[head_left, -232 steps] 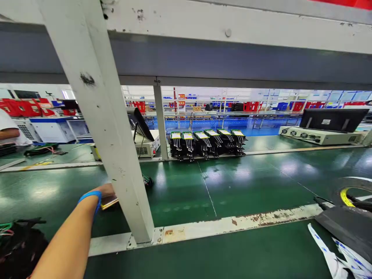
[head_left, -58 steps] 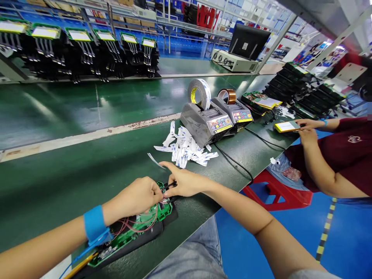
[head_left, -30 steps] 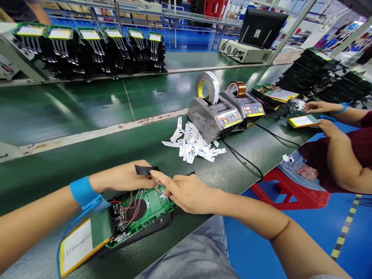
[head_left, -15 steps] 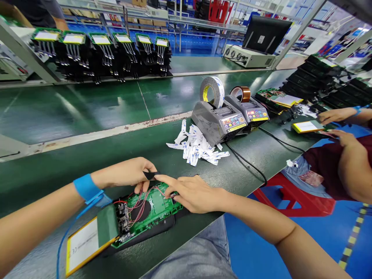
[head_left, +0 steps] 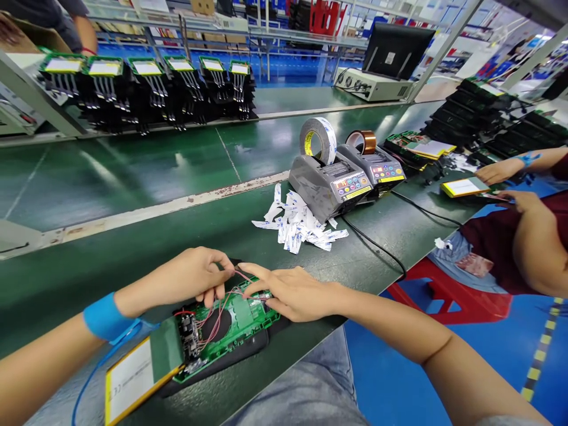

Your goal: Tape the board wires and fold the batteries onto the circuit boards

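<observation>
A green-framed electronic unit (head_left: 239, 322) lies on the bench, with thin pinkish-red wires (head_left: 216, 325) running over it and a dark circuit board (head_left: 190, 337) at its left end. Joined to that end is a flat white battery (head_left: 133, 376) with yellow edges. My left hand (head_left: 202, 275), with a blue wrist strap (head_left: 107, 316), pinches a wire above the unit's upper edge. My right hand (head_left: 295, 293) rests over the right end, its fingers bent around the wires there; the fingertips are partly hidden.
Beyond the hands are peeled white tape strips (head_left: 295, 222) and two tape dispensers (head_left: 331, 183) with a black cable. Stacked units (head_left: 151, 89) line the back left. At the right, a person's hands (head_left: 501, 171) work near another battery.
My left hand has let go of the black piece and now pinches a wire. My right hand's fingers have shifted slightly at the unit's right end. The whole view has moved slightly.
</observation>
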